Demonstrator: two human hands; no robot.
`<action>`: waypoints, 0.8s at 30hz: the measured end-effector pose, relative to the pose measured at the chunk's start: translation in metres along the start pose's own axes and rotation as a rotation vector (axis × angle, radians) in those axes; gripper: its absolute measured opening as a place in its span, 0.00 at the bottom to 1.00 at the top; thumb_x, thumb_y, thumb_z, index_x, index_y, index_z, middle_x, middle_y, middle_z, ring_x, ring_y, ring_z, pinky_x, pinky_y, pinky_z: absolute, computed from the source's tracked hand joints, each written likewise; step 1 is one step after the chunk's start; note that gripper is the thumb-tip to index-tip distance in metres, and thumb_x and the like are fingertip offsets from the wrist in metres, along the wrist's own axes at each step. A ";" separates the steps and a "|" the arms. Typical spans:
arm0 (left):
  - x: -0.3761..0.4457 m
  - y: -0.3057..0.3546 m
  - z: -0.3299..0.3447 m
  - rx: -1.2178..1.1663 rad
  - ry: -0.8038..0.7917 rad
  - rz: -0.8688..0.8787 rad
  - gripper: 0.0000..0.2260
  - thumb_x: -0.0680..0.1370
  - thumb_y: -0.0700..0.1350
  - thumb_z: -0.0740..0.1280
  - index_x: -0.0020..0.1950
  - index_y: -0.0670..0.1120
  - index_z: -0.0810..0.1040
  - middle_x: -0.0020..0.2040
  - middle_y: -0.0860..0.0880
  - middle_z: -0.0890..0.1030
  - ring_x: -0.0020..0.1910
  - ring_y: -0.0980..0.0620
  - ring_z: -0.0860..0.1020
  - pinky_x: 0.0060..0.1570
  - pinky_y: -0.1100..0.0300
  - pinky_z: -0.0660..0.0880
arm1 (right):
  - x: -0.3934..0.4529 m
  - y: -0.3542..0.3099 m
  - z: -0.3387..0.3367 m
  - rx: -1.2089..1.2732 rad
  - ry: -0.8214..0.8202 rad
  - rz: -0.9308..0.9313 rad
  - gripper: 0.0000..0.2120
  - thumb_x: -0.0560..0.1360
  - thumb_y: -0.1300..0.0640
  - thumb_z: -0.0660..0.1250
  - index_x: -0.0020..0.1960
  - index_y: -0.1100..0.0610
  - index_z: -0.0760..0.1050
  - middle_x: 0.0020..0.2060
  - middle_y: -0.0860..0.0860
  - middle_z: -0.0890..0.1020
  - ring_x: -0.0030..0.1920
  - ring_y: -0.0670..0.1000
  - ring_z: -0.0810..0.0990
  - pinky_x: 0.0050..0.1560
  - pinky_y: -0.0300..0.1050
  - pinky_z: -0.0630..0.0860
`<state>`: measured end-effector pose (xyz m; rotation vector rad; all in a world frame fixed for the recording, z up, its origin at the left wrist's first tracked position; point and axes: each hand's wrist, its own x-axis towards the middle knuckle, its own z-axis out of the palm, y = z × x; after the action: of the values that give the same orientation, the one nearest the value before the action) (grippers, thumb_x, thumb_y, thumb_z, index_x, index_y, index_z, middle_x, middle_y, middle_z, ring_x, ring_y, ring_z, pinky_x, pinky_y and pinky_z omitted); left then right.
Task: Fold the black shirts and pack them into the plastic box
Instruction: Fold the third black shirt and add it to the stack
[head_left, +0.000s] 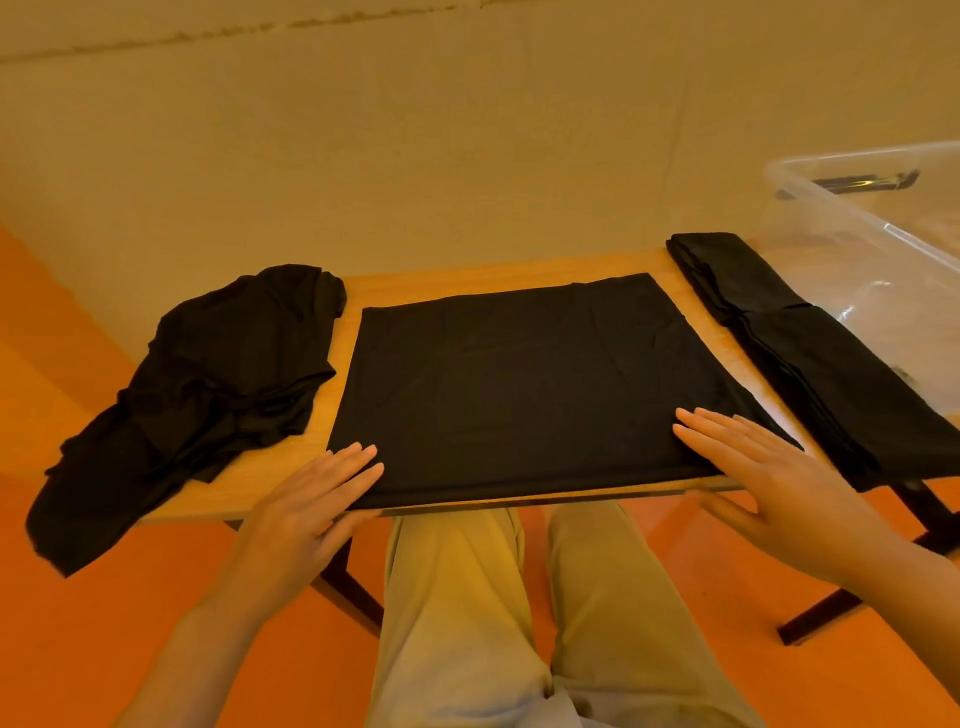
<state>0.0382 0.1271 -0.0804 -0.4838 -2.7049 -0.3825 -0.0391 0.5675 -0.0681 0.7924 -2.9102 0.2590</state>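
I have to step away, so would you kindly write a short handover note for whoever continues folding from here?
Left hand and right hand: both open, fingers flat on the near corners of the half-folded shirt at mid-table.
Folded shirts lie stacked on the right, beside the plastic box, which appears to hold no shirts.
Unfolded pile hangs off the table's left end.
Left: finish this fold, fold the pile, pack everything.
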 end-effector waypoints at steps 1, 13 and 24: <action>-0.001 0.000 -0.002 -0.008 0.010 0.004 0.21 0.79 0.56 0.57 0.67 0.47 0.75 0.68 0.50 0.74 0.71 0.58 0.66 0.73 0.65 0.57 | -0.002 0.002 0.000 0.008 0.049 -0.024 0.29 0.73 0.41 0.63 0.72 0.45 0.61 0.71 0.43 0.65 0.71 0.44 0.61 0.65 0.45 0.65; 0.004 0.009 -0.030 -0.173 0.113 -0.254 0.15 0.74 0.36 0.71 0.56 0.51 0.81 0.47 0.73 0.76 0.43 0.77 0.74 0.43 0.81 0.69 | -0.004 0.023 -0.015 0.208 0.070 -0.096 0.19 0.71 0.51 0.66 0.62 0.45 0.74 0.63 0.37 0.72 0.65 0.41 0.71 0.63 0.42 0.69; 0.008 -0.014 -0.035 -0.466 0.135 -0.493 0.14 0.75 0.42 0.70 0.47 0.63 0.84 0.46 0.66 0.81 0.50 0.65 0.78 0.48 0.62 0.74 | -0.010 0.041 -0.042 0.292 0.108 0.044 0.23 0.73 0.32 0.56 0.56 0.45 0.77 0.46 0.41 0.82 0.45 0.40 0.81 0.55 0.33 0.74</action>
<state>0.0364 0.1052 -0.0485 0.1064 -2.5669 -1.1464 -0.0488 0.6154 -0.0338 0.7253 -2.8255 0.7213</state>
